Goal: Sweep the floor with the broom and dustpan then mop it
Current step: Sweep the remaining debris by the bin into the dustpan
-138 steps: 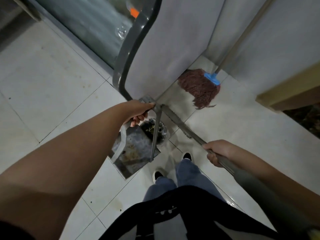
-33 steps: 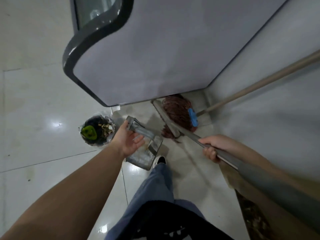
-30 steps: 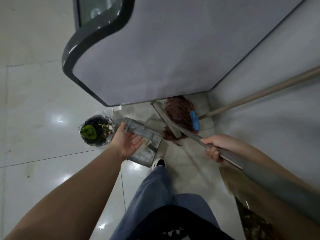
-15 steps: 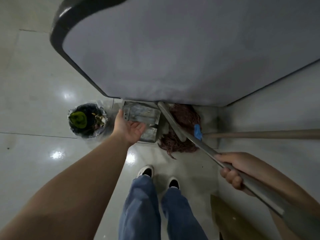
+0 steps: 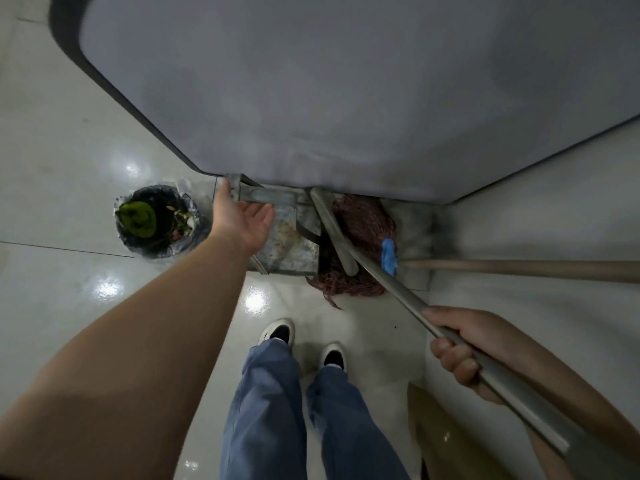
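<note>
A worn metal dustpan (image 5: pixel 292 245) stands against the foot of a big grey cabinet (image 5: pixel 346 98). My left hand (image 5: pixel 244 218) touches its upper left edge with the palm open, fingers straight and thumb at the rim. My right hand (image 5: pixel 457 344) grips a long grey metal handle (image 5: pixel 391 284) that slants up to the dustpan's right side; no broom head shows. A mop with reddish-brown strands (image 5: pixel 362 220), a blue clamp (image 5: pixel 388 257) and a wooden handle (image 5: pixel 519 269) lies in the corner behind that handle.
A small bin (image 5: pixel 156 221) with a black liner, a green item and scraps stands on the glossy tiled floor (image 5: pixel 69 168) left of the dustpan. A wall (image 5: pixel 554 202) closes the right side. Brown cardboard (image 5: pixel 446 434) leans at lower right. My feet (image 5: pixel 304 341) are just before the dustpan.
My left hand has carried the dustpan from beside the bin to the foot of the cabinet, next to the mop, and its fingers have straightened. My right hand keeps its grip on the handle.
</note>
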The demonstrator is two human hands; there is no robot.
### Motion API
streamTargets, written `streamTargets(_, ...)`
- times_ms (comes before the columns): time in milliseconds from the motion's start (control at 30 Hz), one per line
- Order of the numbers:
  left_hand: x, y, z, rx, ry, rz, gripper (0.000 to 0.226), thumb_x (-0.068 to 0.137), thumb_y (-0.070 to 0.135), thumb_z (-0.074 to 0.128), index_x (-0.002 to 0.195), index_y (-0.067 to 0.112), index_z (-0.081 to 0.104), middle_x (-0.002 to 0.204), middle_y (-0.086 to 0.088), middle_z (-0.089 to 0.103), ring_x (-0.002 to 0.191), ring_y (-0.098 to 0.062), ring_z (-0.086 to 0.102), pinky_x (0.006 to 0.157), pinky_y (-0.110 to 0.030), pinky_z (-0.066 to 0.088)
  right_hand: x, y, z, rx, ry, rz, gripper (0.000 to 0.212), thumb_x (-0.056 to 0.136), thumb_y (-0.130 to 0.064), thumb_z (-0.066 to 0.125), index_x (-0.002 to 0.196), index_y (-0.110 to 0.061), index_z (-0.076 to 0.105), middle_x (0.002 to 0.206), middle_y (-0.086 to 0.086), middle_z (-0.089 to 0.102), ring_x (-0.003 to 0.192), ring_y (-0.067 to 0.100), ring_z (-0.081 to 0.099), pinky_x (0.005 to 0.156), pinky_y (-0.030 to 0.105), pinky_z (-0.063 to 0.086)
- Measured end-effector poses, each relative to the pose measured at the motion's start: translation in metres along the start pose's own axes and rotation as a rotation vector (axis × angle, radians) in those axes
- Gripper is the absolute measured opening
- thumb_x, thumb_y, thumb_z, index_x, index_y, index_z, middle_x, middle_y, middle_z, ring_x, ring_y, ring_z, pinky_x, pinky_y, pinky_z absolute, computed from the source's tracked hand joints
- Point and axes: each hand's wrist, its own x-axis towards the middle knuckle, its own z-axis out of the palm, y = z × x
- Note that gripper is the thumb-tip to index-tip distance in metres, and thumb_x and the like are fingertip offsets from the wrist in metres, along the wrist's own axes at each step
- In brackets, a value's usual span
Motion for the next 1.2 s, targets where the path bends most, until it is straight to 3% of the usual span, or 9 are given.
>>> streamTargets(167, -0.004, 0.012, -0.004, 0.06, -0.058, 0.011, 0.073, 0.093, 0.052, 0.041, 0.144, 0.002, 0.027, 0.145, -0.018, 0.037, 0.131, -0.029, 0.04, 0.111, -0.036, 0.032, 0.004, 0.006, 0.001, 0.029, -0.009, -0.002, 0.027, 0.097, -0.026, 0.046, 0.074, -0.014, 0.04, 0.034, -0.001, 0.035, 0.019, 0.003, 0.026, 0.025, 0.004, 0.022)
streamTargets(400, -0.005, 0.009, 0.002, -0.081, -0.055, -0.02, 0.077, 0.094, 0.051, 0.04, 0.146, -0.001, 0.019, 0.149, -0.021, 0.028, 0.135, -0.033, 0.034, 0.112, -0.04, 0.03, 0.01, 0.0, 0.006, 0.022, -0.009, 0.053, 0.043, 0.096, -0.031, 0.046, 0.06, -0.01, 0.037, 0.03, 0.0, 0.033, 0.017, 0.004, 0.027, 0.024, 0.005, 0.022)
streamTargets(500, -0.006, 0.01, 0.009, -0.192, -0.04, 0.001, 0.079, 0.094, 0.049, 0.041, 0.146, -0.002, 0.012, 0.152, -0.022, 0.019, 0.139, -0.034, 0.025, 0.112, -0.041, 0.03, 0.01, 0.0, 0.012, 0.009, -0.019, 0.054, 0.043, 0.096, -0.032, 0.046, 0.059, -0.011, 0.037, 0.03, -0.001, 0.032, 0.016, 0.004, 0.026, 0.022, 0.006, 0.021)
streamTargets(567, -0.005, 0.007, 0.009, -0.184, -0.053, -0.001, 0.078, 0.093, 0.048, 0.043, 0.146, -0.002, 0.014, 0.151, -0.022, 0.021, 0.138, -0.033, 0.028, 0.111, -0.041, 0.032, 0.01, 0.001, 0.013, 0.014, -0.024, 0.046, 0.042, 0.096, -0.031, 0.046, 0.061, -0.01, 0.037, 0.031, 0.0, 0.033, 0.017, 0.004, 0.027, 0.023, 0.006, 0.021)
streamTargets(667, -0.003, 0.004, 0.003, -0.122, -0.074, -0.02, 0.075, 0.093, 0.051, 0.042, 0.144, 0.0, 0.024, 0.146, -0.021, 0.034, 0.131, -0.032, 0.04, 0.11, -0.039, 0.034, 0.011, 0.002, 0.011, 0.026, -0.019, 0.051, 0.042, 0.096, -0.031, 0.047, 0.061, -0.009, 0.037, 0.032, 0.0, 0.034, 0.017, 0.004, 0.028, 0.023, 0.006, 0.022)
streamTargets(867, -0.018, 0.008, -0.012, 0.081, -0.04, -0.018, 0.076, 0.094, 0.054, 0.034, 0.148, 0.005, 0.014, 0.154, -0.014, 0.021, 0.14, -0.028, 0.025, 0.113, -0.04, 0.023, 0.01, 0.006, 0.01, -0.005, -0.026, 0.048, 0.047, 0.096, -0.032, 0.045, 0.055, -0.011, 0.037, 0.03, -0.001, 0.031, 0.016, 0.004, 0.027, 0.023, 0.006, 0.022)
streamTargets(1000, -0.048, 0.004, -0.017, 0.24, -0.052, 0.013, 0.07, 0.096, 0.052, 0.031, 0.148, 0.008, 0.017, 0.154, -0.011, 0.022, 0.141, -0.025, 0.023, 0.113, -0.04, 0.021, 0.006, 0.017, 0.008, -0.025, -0.046, 0.029, 0.048, 0.097, -0.031, 0.044, 0.054, -0.011, 0.037, 0.029, 0.0, 0.031, 0.016, 0.004, 0.027, 0.023, 0.005, 0.022)
streamTargets(1200, -0.135, -0.02, -0.02, 0.52, -0.194, 0.053, 0.065, 0.098, 0.052, 0.022, 0.148, 0.011, 0.016, 0.155, -0.004, 0.023, 0.143, -0.018, 0.018, 0.115, -0.036, 0.014, -0.011, 0.039, 0.003, 0.062, -0.106, 0.014, 0.039, 0.099, -0.027, 0.04, 0.064, -0.012, 0.035, 0.03, -0.001, 0.032, 0.017, 0.005, 0.03, 0.021, 0.008, 0.025)
